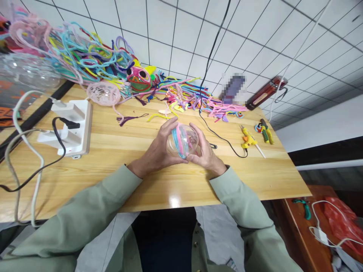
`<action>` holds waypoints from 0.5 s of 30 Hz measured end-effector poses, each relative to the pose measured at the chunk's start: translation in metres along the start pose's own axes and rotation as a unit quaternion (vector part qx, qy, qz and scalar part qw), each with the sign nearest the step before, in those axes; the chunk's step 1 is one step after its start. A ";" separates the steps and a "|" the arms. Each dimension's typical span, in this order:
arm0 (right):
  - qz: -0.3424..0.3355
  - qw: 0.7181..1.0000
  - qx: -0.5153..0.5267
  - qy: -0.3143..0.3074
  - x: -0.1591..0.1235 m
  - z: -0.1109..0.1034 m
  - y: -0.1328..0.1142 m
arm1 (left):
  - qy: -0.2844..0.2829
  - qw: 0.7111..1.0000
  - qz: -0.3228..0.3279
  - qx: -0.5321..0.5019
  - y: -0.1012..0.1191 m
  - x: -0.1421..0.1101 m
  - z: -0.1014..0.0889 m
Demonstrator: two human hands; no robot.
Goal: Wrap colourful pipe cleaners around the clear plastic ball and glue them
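Between my two hands, just above the middle of the wooden table [136, 192], is a clear plastic ball [190, 136]. Strips of pink and light blue fuzzy pipe cleaner [179, 140] run around it. My left hand [159, 149] wraps the ball's left side, thumb low and fingers over the top. On the opposite side my right hand [206, 151] grips it with fingertips and thumb. A small dark object [213, 146] lies just behind my right hand, partly covered by it.
A yellow glue gun [248, 139] and pliers [266, 132] lie at right. Pipe cleaners [93, 56] heap along the wall, beside a decorated ball [138, 78] and a pink-wrapped ball [103, 93]. A white power strip [82, 128] with cables sits left; a red thermos [265, 93] leans back right.
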State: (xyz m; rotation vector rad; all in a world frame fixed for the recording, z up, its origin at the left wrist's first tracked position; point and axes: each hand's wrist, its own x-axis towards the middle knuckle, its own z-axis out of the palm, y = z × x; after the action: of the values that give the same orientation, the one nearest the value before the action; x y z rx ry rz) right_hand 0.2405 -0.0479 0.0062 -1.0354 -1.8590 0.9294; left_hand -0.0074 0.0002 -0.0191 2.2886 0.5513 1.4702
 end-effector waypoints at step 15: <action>0.030 0.998 0.060 0.019 -0.012 0.002 -0.005 | -0.003 1.000 -0.010 -0.028 0.016 0.002 0.002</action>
State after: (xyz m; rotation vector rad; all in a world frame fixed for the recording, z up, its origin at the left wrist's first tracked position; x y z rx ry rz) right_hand 0.2412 -0.0614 0.0066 -1.0332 -1.7282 1.0364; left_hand -0.0031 -0.0127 -0.0101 2.2375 0.5234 1.4512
